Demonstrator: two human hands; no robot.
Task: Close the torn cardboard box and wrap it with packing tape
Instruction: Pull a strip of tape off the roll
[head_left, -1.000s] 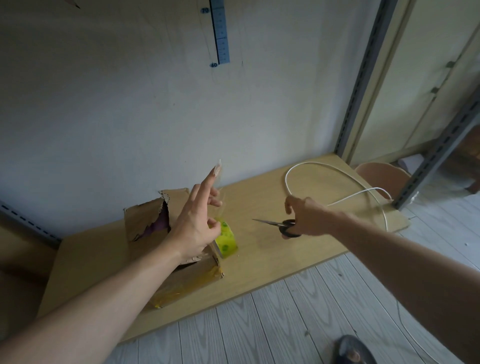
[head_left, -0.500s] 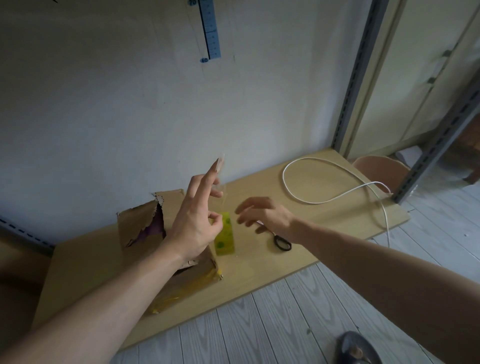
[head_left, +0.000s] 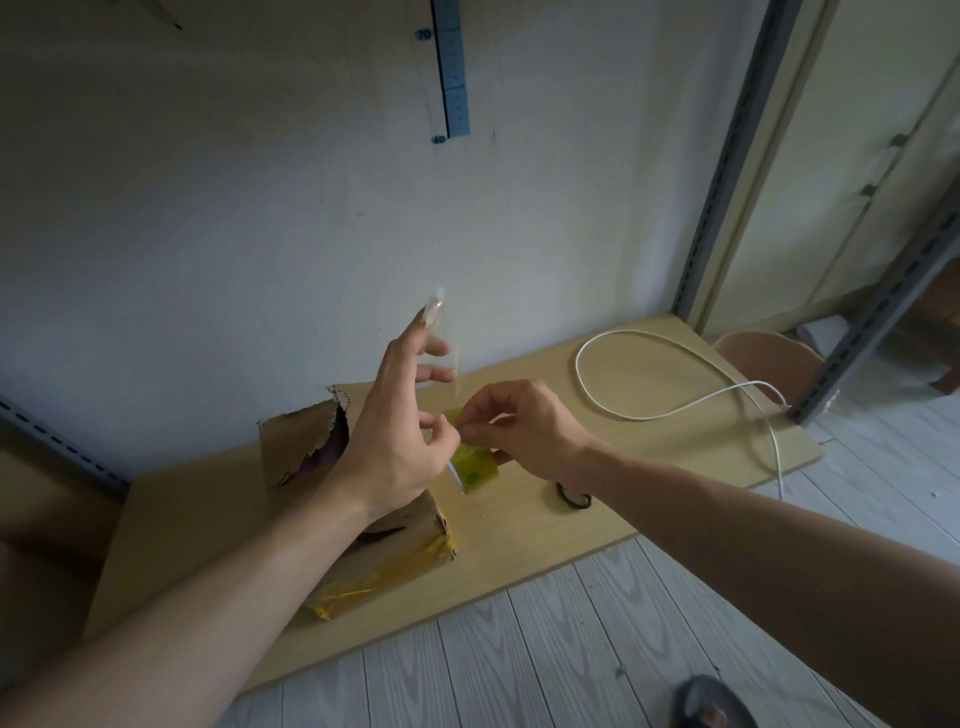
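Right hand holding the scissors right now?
No, the scissors lie on the table; the right hand pinches the tape roll.

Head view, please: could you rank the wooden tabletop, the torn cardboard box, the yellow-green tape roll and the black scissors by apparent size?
1. light wooden tabletop
2. torn brown cardboard box
3. yellow-green tape roll and black scissors: unsure, both partly hidden.

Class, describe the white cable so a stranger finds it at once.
Find the wooden tabletop, then its right end by the grey metal upright. The white cable lies there in a big loop, the only thin, pale, curving thing on it.
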